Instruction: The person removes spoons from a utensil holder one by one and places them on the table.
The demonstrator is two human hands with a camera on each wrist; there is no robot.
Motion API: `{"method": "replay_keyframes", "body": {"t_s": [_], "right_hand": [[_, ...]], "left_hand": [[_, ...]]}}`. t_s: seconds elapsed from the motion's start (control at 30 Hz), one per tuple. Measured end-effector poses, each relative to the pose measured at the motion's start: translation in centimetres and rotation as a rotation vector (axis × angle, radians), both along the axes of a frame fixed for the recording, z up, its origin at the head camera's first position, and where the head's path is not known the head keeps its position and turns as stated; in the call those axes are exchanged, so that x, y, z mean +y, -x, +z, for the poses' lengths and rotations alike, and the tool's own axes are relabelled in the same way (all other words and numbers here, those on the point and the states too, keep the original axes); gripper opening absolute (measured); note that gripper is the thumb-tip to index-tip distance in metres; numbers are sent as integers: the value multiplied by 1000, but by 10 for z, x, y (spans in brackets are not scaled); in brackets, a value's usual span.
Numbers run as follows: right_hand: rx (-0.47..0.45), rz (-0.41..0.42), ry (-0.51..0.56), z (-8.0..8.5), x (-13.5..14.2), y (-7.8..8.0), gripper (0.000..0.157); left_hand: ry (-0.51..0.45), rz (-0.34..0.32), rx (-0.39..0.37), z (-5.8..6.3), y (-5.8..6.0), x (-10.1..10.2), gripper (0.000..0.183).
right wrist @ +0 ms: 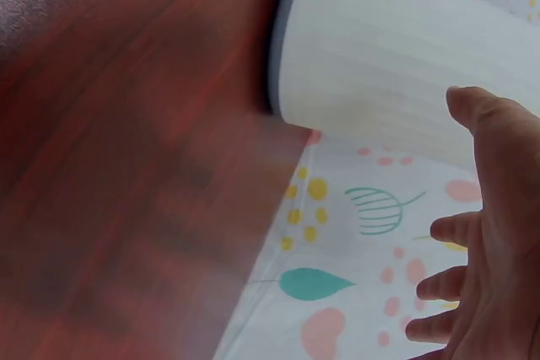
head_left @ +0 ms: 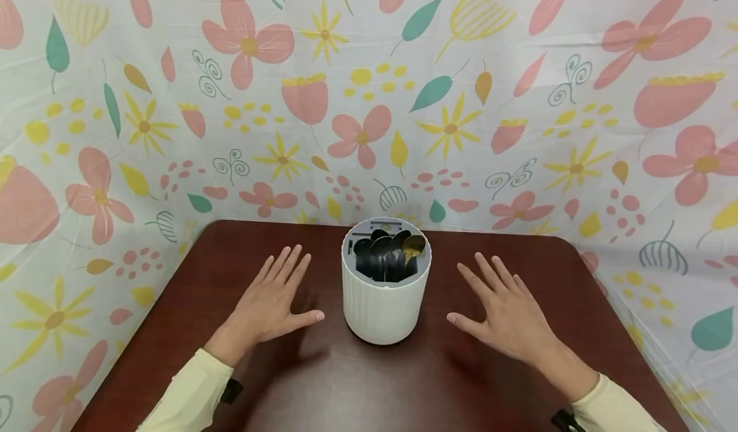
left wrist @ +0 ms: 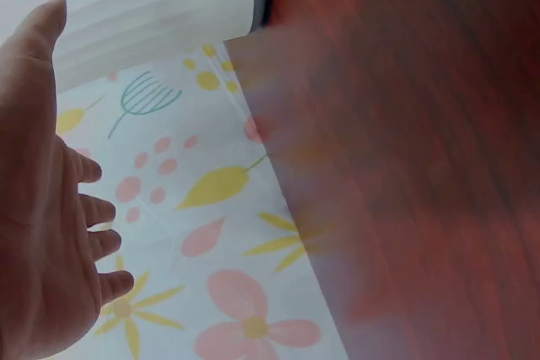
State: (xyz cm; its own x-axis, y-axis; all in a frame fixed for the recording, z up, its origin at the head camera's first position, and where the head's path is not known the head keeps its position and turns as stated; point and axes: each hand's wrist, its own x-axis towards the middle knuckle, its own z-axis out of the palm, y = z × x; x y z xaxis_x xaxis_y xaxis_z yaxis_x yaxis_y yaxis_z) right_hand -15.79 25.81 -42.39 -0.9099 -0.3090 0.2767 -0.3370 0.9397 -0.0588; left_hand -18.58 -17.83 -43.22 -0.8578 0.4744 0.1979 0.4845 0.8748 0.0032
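A white ribbed round holder (head_left: 382, 313) stands upright on the table, with a grey top insert. Several black spoons (head_left: 380, 252) are gathered in its opening, bowls up, and a gold-toned spoon bowl (head_left: 413, 246) shows at the right. To the left of the holder is my left hand (head_left: 271, 300), fingers spread and straight, apart from it. My right hand (head_left: 507, 313) is held the same way on the other side, holding nothing. Both wrist views show the holder's ribbed wall (left wrist: 169, 14) beyond the thumb, with the right thumb (right wrist: 477, 107) overlapping it.
The dark reddish-brown table (head_left: 369, 387) has rounded far corners. A white cloth (head_left: 369, 131) printed with flowers and leaves hangs behind it and along both sides. Pale yellow sleeves (head_left: 187, 390) and dark wrist bands (head_left: 232, 391) cover the forearms.
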Motion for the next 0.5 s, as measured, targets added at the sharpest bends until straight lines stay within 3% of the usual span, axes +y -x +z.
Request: {"method": "replay_keyframes", "body": {"t_s": [0.5], "right_hand": [[60,106,-17,48,-8,-4,89]], "left_hand": [[-100,-148,-51,45,8,-3,93]]}}
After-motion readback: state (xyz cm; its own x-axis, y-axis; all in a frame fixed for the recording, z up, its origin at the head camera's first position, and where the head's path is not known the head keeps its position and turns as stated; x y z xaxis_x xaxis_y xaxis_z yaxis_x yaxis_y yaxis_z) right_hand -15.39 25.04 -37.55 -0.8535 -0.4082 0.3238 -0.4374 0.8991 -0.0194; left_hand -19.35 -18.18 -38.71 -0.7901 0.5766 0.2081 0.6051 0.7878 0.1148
